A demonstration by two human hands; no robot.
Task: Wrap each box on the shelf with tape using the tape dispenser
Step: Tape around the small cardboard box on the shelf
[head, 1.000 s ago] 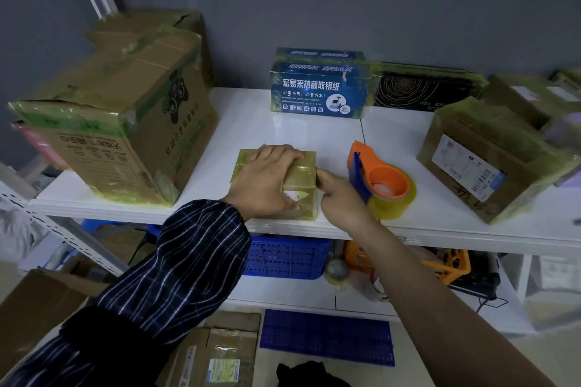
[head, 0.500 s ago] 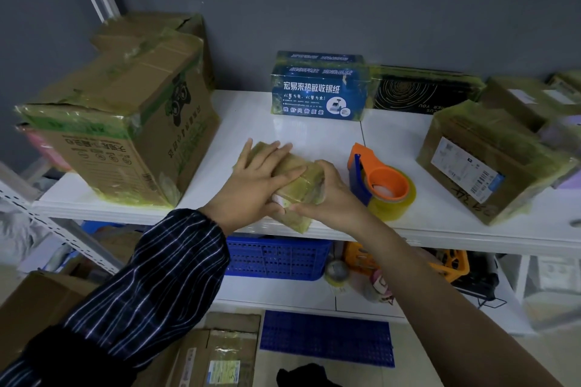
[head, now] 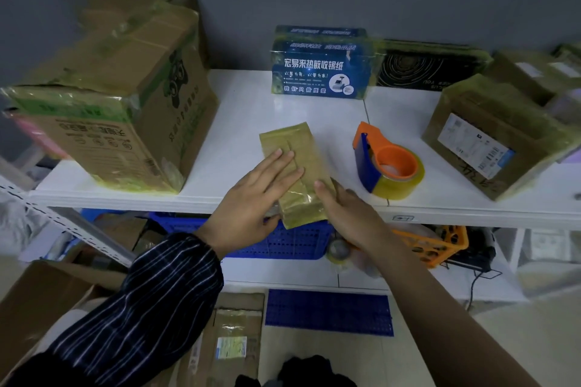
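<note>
small box steadied at the shelf's front edge

at far left a large cardboard carton [head: 119, 104] stands on the white shelf [head: 235, 122], its corners glossy with wrinkled yellowish tape. next comes the left hand [head: 251, 195], fingers straight and laid flat on top of the small box [head: 295, 166], likely smoothing its tape or pinning it down. this flat, oblong box is sheathed in shiny olive film and lies angled, its near end overhanging the shelf front (probably for easier turning). the right hand [head: 345, 214] pinches that near right corner, thumb on top, fingers down the side. just right, apart from both hands, the tape dispenser [head: 386, 163] rests untouched: orange and blue plastic round a clear roll. further right sits a labelled brown box [head: 490, 141], also film-wrapped.
</note>
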